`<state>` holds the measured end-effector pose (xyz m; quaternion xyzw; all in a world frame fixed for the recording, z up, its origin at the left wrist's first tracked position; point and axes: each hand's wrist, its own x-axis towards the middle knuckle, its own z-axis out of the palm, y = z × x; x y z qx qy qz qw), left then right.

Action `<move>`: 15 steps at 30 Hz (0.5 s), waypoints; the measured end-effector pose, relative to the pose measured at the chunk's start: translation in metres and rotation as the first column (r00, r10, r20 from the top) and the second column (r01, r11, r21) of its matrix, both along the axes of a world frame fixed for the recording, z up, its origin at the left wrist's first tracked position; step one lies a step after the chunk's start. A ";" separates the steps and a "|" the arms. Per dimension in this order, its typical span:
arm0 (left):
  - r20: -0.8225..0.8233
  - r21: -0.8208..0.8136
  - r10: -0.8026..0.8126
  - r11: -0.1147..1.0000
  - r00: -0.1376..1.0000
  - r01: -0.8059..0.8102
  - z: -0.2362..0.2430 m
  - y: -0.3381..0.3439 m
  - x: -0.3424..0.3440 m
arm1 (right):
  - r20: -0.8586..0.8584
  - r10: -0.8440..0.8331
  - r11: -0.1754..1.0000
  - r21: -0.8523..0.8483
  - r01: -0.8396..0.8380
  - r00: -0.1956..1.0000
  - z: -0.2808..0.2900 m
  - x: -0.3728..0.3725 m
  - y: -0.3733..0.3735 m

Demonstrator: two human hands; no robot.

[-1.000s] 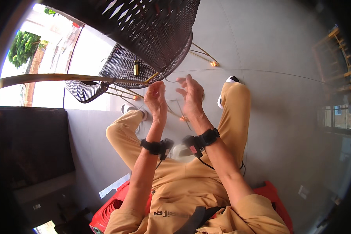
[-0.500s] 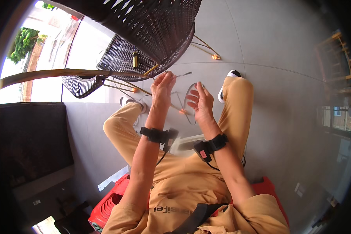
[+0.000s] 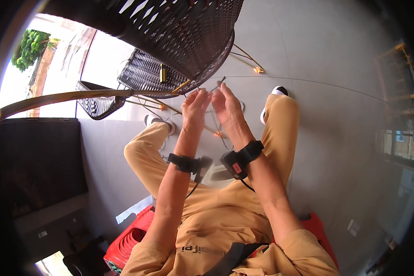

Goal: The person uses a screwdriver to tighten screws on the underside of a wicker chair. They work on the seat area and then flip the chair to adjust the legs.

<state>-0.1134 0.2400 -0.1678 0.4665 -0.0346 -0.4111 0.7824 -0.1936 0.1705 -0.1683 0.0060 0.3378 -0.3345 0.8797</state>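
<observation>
A woven dark-brown wicker chair tilts over the upper left, its rim just beyond my hands. My left hand is closed at that rim, fingertips pinched on a thin dark weaving strip. The strip's end points up and right, past the fingertips of my right hand. Right thumb and forefinger close on that end, while the other fingers are partly hidden. A loop of strip hangs below both hands. A yellow-and-black handled tool rests on the woven seat; its working end cannot be made out.
A tan-wrapped bar runs from the left edge toward my left hand. Thin gold chair legs reach the grey tiled floor. I sit on something red, knees apart. A dark panel stands at the left.
My right hand has moved up and left, from beside the hanging loop to the strip's free end. That end now points more steeply upward. The left hand stays by the rim.
</observation>
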 end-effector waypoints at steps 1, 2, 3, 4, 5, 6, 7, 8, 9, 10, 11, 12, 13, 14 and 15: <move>-0.014 0.003 -0.002 1.000 1.000 0.002 0.001 -0.002 -0.001 | -0.011 -0.024 1.000 -0.020 0.024 1.000 0.001 0.001 -0.003; -0.029 0.007 -0.003 1.000 1.000 0.003 0.001 -0.004 -0.002 | -0.019 -0.030 0.999 -0.031 0.029 0.999 0.002 0.000 -0.006; -0.026 0.009 -0.004 1.000 1.000 0.004 0.002 -0.005 -0.002 | -0.017 -0.031 0.999 -0.028 0.031 0.999 0.003 0.000 -0.009; -0.020 -0.003 -0.008 1.000 1.000 0.008 0.002 -0.005 -0.002 | -0.022 -0.019 0.998 -0.066 0.018 1.000 0.004 0.001 -0.011; -0.015 -0.015 -0.013 1.000 1.000 0.012 0.002 -0.005 -0.002 | -0.028 -0.008 0.995 -0.103 0.005 1.000 0.006 0.001 -0.012; -0.013 -0.011 -0.012 1.000 1.000 0.011 0.002 -0.004 -0.002 | -0.027 -0.007 0.995 -0.100 0.004 1.000 0.008 0.001 -0.011; 0.000 -0.012 -0.013 1.000 1.000 0.013 0.004 -0.003 -0.004 | -0.054 0.001 0.992 -0.126 -0.008 0.999 0.016 -0.001 -0.010; 0.012 -0.013 -0.015 1.000 1.000 0.016 0.005 -0.003 -0.004 | -0.082 0.009 0.988 -0.151 -0.021 0.997 0.020 -0.001 -0.009; 0.013 -0.009 -0.014 1.000 1.000 0.014 0.005 -0.002 -0.004 | -0.082 0.011 0.989 -0.148 -0.023 0.997 0.017 0.000 -0.009; 0.021 0.009 -0.016 1.000 1.000 0.016 0.005 -0.002 -0.004 | -0.086 0.014 0.987 -0.157 -0.027 0.996 0.014 0.000 -0.010; 0.030 0.028 -0.017 0.999 0.999 0.016 0.005 -0.002 -0.003 | -0.090 0.017 0.986 -0.166 -0.032 0.996 0.010 0.000 -0.011; 0.032 0.031 -0.016 0.999 0.999 0.015 0.005 -0.001 -0.003 | -0.088 0.018 0.986 -0.163 -0.033 0.996 0.005 0.000 -0.013; 0.047 0.067 -0.039 0.997 0.998 0.035 0.007 0.000 -0.003 | -0.088 0.128 0.971 -0.190 -0.143 0.988 0.000 0.000 -0.019; 0.063 0.106 -0.059 0.993 0.996 0.052 0.008 0.001 -0.002 | -0.090 0.240 0.943 -0.216 -0.254 0.967 -0.008 0.000 -0.024; 0.065 0.109 -0.058 0.993 0.996 0.051 0.009 0.002 -0.002 | -0.087 0.241 0.943 -0.214 -0.254 0.967 -0.021 0.003 -0.031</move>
